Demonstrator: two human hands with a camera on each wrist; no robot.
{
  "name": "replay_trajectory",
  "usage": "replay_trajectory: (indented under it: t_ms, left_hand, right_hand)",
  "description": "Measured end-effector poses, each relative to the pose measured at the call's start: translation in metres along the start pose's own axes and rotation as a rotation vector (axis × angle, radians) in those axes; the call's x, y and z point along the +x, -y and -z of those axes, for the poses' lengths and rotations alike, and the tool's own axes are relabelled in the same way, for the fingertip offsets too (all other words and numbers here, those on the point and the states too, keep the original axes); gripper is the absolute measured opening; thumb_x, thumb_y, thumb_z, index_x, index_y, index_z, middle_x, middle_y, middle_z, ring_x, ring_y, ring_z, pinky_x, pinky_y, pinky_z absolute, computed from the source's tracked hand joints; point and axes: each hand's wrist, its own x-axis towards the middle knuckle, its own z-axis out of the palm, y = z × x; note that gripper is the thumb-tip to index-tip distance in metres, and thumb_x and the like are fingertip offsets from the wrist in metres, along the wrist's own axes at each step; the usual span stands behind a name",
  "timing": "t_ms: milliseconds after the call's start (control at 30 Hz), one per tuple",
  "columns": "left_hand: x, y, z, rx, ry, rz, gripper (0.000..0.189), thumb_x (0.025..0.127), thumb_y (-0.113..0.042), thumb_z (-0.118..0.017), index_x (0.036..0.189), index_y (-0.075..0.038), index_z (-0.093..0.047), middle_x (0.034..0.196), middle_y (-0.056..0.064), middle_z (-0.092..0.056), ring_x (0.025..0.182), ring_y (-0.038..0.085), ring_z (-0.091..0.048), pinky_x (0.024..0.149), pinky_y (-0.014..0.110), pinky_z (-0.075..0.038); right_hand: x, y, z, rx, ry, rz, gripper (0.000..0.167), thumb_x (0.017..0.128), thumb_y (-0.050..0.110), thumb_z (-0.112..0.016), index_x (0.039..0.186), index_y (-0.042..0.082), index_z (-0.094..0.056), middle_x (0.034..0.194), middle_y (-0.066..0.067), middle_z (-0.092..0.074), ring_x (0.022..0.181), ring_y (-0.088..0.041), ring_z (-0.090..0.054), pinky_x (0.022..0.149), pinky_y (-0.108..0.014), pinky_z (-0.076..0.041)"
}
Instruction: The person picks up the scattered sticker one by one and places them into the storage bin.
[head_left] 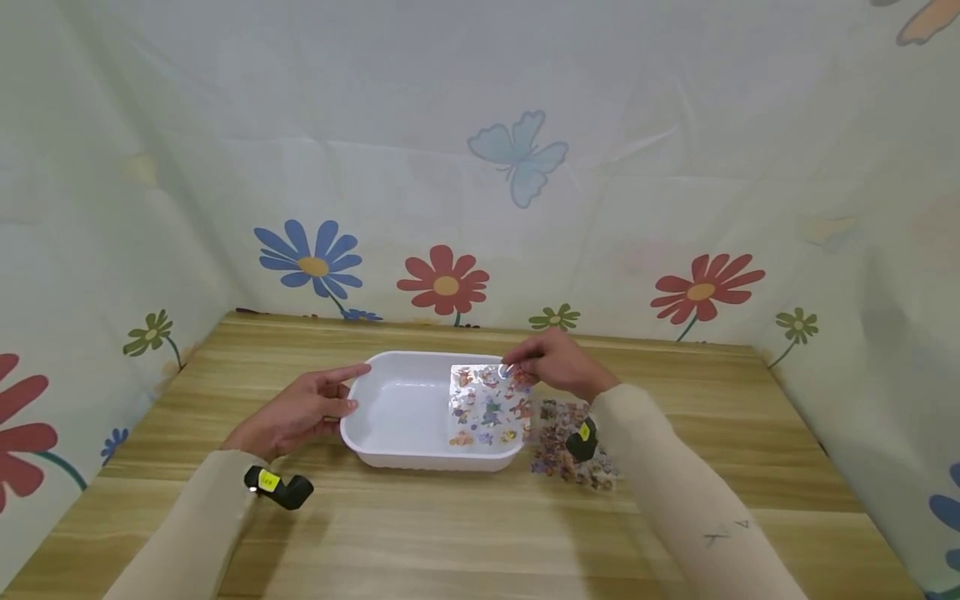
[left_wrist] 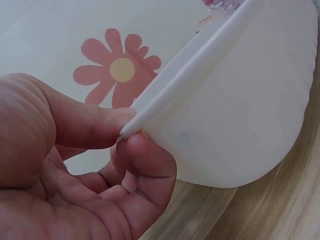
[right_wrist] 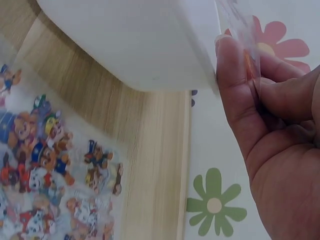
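Note:
A white plastic basin stands on the wooden table. My left hand pinches its left rim between thumb and fingers, as the left wrist view shows at the basin's rim. My right hand is at the far right corner of the basin, pinching a clear sticker sheet by its upper right corner. That sheet, printed with small colourful figures, is over the right part of the basin. Seen in the right wrist view, the right thumb and fingers hold the sheet close beside the basin wall.
More sticker sheets with cartoon dogs lie on the table right of the basin, partly under the right forearm. A cloth backdrop with flowers and a butterfly hangs behind and at both sides.

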Motion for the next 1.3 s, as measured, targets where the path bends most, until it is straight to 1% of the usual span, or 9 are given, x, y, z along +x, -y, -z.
replay_trajectory:
  t_ms: [200,367,533,600,833,1033,1167,1300]
  left_hand:
    - [0.000,0.000,-0.001,0.004,0.001,0.000,0.073,0.101,-0.005,-0.064,0.165,-0.014,-0.031,0.112,0.010,-0.051,0.099,0.022,-0.061,0.082,0.027,-0.061]
    - [0.000,-0.001,-0.001,0.006,-0.001,0.009,0.073,0.101,-0.007,-0.066,0.165,-0.015,-0.031,0.113,0.010,-0.050,0.100,0.022,-0.061,0.082,0.027,-0.061]
    - [0.000,-0.002,-0.002,0.002,0.003,0.013,0.073,0.101,-0.007,-0.066,0.165,-0.015,-0.032,0.115,0.011,-0.050,0.101,0.023,-0.060,0.083,0.026,-0.061]
    - [-0.001,-0.002,-0.002,0.003,0.002,0.014,0.072,0.101,-0.007,-0.065,0.165,-0.015,-0.032,0.115,0.011,-0.050,0.102,0.023,-0.060,0.083,0.026,-0.061]
    - [-0.002,-0.005,-0.003,0.014,-0.003,0.019,0.071,0.102,-0.005,-0.062,0.165,-0.015,-0.031,0.115,0.010,-0.050,0.105,0.025,-0.059,0.087,0.029,-0.061]
    - [-0.002,-0.005,-0.003,0.013,-0.003,0.022,0.070,0.102,-0.004,-0.062,0.164,-0.015,-0.031,0.113,0.010,-0.050,0.106,0.026,-0.059,0.087,0.029,-0.061]
    - [-0.002,-0.005,-0.003,0.015,-0.004,0.022,0.070,0.102,-0.004,-0.062,0.164,-0.015,-0.032,0.113,0.010,-0.049,0.105,0.026,-0.058,0.085,0.029,-0.061]
    - [-0.002,-0.006,-0.003,0.019,-0.009,0.026,0.070,0.102,-0.004,-0.062,0.164,-0.015,-0.033,0.113,0.010,-0.048,0.105,0.026,-0.058,0.084,0.029,-0.061]
  right_hand:
    - [0.006,0.004,-0.005,-0.002,0.012,0.013,0.031,0.097,-0.010,-0.054,0.119,-0.003,-0.076,0.117,-0.019,-0.076,0.085,-0.014,-0.071,0.078,-0.027,-0.062]
    - [0.011,0.009,-0.009,0.003,0.027,-0.007,0.030,0.097,-0.008,-0.057,0.119,-0.002,-0.076,0.118,-0.018,-0.076,0.087,-0.015,-0.071,0.079,-0.027,-0.062]
    - [0.016,0.012,-0.014,-0.041,0.032,-0.012,0.029,0.096,-0.006,-0.060,0.118,0.001,-0.077,0.118,-0.015,-0.076,0.090,-0.016,-0.070,0.079,-0.026,-0.060]
    - [0.017,0.013,-0.016,-0.053,0.032,-0.008,0.030,0.095,-0.006,-0.061,0.118,0.002,-0.077,0.117,-0.015,-0.077,0.091,-0.017,-0.070,0.078,-0.025,-0.059]
    - [0.023,0.019,-0.025,-0.028,0.060,-0.036,0.037,0.089,-0.013,-0.058,0.120,-0.001,-0.076,0.114,-0.015,-0.077,0.093,-0.017,-0.070,0.077,-0.025,-0.059]
    - [0.028,0.020,-0.033,0.011,0.086,-0.051,0.038,0.088,-0.016,-0.058,0.120,-0.005,-0.074,0.112,-0.018,-0.077,0.095,-0.019,-0.071,0.080,-0.026,-0.061]
    - [0.029,0.020,-0.037,0.003,0.098,-0.046,0.037,0.087,-0.014,-0.062,0.121,-0.005,-0.074,0.113,-0.017,-0.077,0.097,-0.020,-0.072,0.086,-0.028,-0.062]
    - [0.031,0.021,-0.041,-0.014,0.109,-0.043,0.036,0.088,-0.013,-0.063,0.121,-0.005,-0.074,0.112,-0.017,-0.077,0.098,-0.020,-0.072,0.088,-0.030,-0.062]
